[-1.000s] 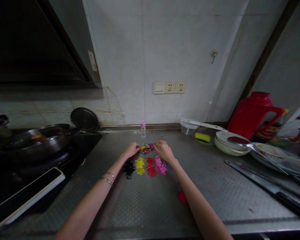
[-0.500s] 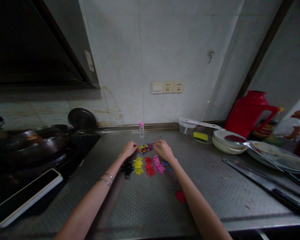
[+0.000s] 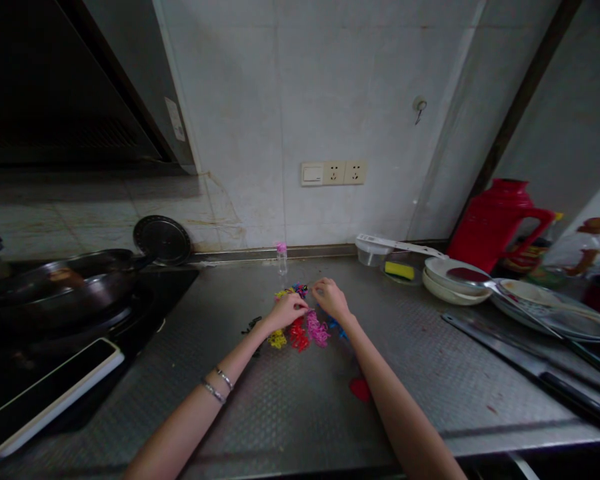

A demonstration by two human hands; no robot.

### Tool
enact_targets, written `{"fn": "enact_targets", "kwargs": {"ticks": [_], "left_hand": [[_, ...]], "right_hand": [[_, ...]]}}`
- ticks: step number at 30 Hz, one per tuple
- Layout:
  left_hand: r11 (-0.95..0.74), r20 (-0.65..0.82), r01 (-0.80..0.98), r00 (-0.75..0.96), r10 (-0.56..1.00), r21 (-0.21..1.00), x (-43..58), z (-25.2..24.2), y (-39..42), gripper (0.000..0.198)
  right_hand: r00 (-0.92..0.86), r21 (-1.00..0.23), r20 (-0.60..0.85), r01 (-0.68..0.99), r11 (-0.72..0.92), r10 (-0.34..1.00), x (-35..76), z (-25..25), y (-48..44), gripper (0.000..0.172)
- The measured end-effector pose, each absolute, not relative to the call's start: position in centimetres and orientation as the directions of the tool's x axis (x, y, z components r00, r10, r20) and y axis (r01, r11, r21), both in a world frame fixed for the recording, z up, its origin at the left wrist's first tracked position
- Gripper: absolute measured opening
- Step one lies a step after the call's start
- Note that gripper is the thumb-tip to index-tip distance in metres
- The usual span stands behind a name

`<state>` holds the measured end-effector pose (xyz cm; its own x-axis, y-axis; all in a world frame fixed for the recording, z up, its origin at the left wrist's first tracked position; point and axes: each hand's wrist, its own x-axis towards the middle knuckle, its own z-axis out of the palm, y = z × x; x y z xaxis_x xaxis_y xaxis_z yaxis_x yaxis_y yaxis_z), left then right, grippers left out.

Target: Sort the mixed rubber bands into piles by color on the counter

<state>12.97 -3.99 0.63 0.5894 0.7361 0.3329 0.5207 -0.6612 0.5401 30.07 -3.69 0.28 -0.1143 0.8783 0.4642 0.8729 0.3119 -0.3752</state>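
Small coloured rubber bands lie on the metal counter in a mixed pile and in separate heaps. My left hand reaches across the heaps, fingertips pinched together at the top of the red heap and pink heap. It partly covers the mixed pile, the yellow heap and the black heap. At the right end of the mixed pile, my right hand has its fingers closed together. Anything inside either pinch is too small to make out. Blue bands show beside my right wrist.
A clear bottle with a pink cap stands behind the pile. A red object lies by my right forearm. Stacked bowls, a knife and a red flask are at right; a pan sits on the left stove.
My left hand has moved right and nearer, from the left end of the mixed pile to the red and pink heaps. My right hand stays by the mixed pile.
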Motion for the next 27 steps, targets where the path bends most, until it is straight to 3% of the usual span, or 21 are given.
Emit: {"fn": "enact_targets", "kwargs": {"ticks": [13,18,22,27], "left_hand": [[-0.622,0.311,0.504,0.569,0.761,0.600,12.7,0.1,-4.5,0.020],[-0.478,0.304,0.587,0.375,0.876,0.654,8.4,-0.2,-2.4,0.020],[-0.298,0.268,0.564,0.138,0.953,0.770,4.3,-1.4,-0.4,0.022],[-0.228,0.265,0.519,0.004,0.964,0.824,2.0,-2.4,0.4,0.023]], "right_hand": [[-0.092,-0.379,0.454,0.880,0.285,0.886,30.3,0.2,-3.6,0.026],[-0.092,-0.378,0.436,0.884,0.275,0.895,30.3,0.3,-3.8,0.027],[-0.097,-0.376,0.434,0.884,0.278,0.896,30.2,0.1,-3.7,0.026],[-0.100,-0.368,0.447,0.885,0.285,0.889,30.2,-0.3,-3.7,0.027]]}}
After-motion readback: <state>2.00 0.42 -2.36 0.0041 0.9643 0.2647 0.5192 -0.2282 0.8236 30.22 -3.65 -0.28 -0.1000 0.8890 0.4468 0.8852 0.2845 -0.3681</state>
